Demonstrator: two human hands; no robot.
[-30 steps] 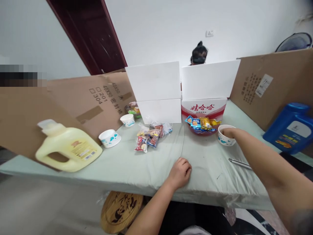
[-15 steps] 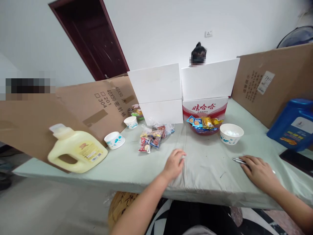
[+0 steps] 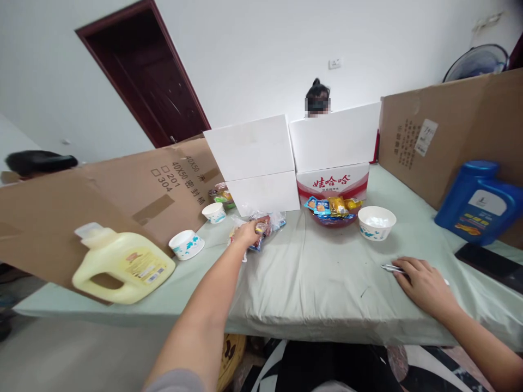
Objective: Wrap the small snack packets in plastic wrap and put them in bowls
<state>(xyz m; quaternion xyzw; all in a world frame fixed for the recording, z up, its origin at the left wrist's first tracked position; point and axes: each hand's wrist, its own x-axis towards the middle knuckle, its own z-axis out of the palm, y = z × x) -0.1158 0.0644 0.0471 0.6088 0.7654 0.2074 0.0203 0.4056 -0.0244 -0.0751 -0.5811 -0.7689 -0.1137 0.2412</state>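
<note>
My left hand [image 3: 246, 234] reaches forward onto a clear bag of colourful snack packets [image 3: 266, 226] in front of the white boxes; its fingers curl on the bag, and a firm grip is not visible. My right hand [image 3: 423, 280] rests palm down on the pale green table cover [image 3: 327, 277], fingers spread, touching a metal tool [image 3: 391, 268] that lies flat beside it. A white patterned bowl [image 3: 376, 222] stands just beyond the right hand. A red bowl heaped with snack packets [image 3: 333, 209] sits next to it.
A yellow detergent jug [image 3: 120, 264] stands at the left, a blue jug [image 3: 476, 201] at the right with a dark phone [image 3: 490, 260] before it. Two small white bowls [image 3: 187, 244] sit left of the snacks. White boxes [image 3: 253, 163] and cardboard walls [image 3: 433, 130] enclose the table; a person sits behind.
My left hand has moved from the table's front edge forward to the snack bag. My right hand left the white bowl and came down beside the metal tool.
</note>
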